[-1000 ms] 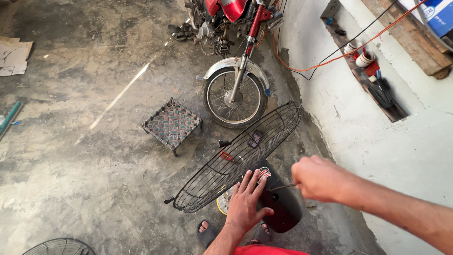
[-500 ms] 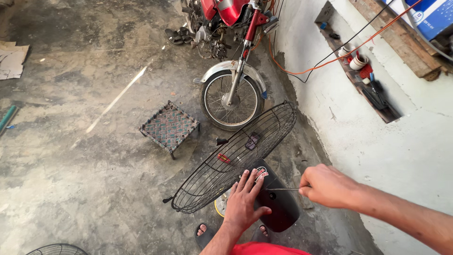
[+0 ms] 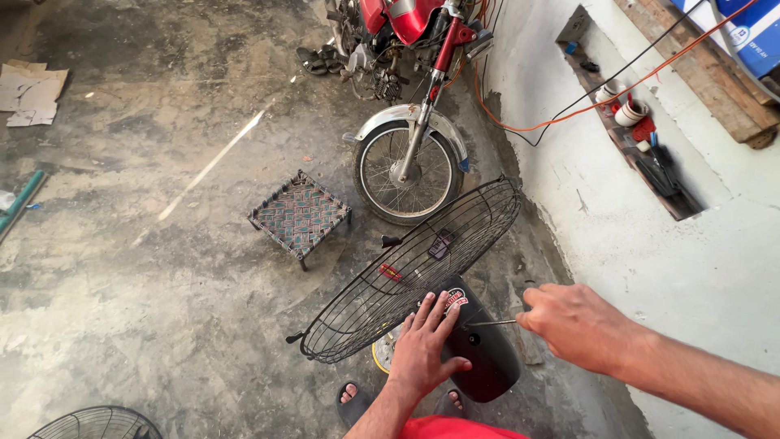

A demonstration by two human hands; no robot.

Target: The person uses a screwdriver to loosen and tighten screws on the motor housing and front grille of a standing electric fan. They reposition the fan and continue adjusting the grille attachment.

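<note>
Head view, one item in hand: black fan motor housing (image 3: pixel 487 358), rounded, standing on the concrete floor (image 3: pixel 146 268) just in front of the person's sandalled feet, with a round wire fan guard (image 3: pixel 406 272) attached and tilted toward a motorcycle wheel (image 3: pixel 409 175). Left hand (image 3: pixel 424 345) lay flat on the housing, fingers (image 3: pixel 439 313) spread wide, pressing rather than gripping. Right hand (image 3: pixel 578 325) was closed in a fist round the handle of a thin screwdriver (image 3: pixel 491 323); the shaft ran level, its tip meeting the housing side just beside the left thumb. Handle itself hidden in the fist.

Risk, as judged: the tip could slip off the fastener and strike the bracing thumb, since the two sat so close. The housing, held only by a flat palm, could roll or tip, swinging the guard against the wheel. Small woven stool (image 3: pixel 301 215) stood well apart.
</note>
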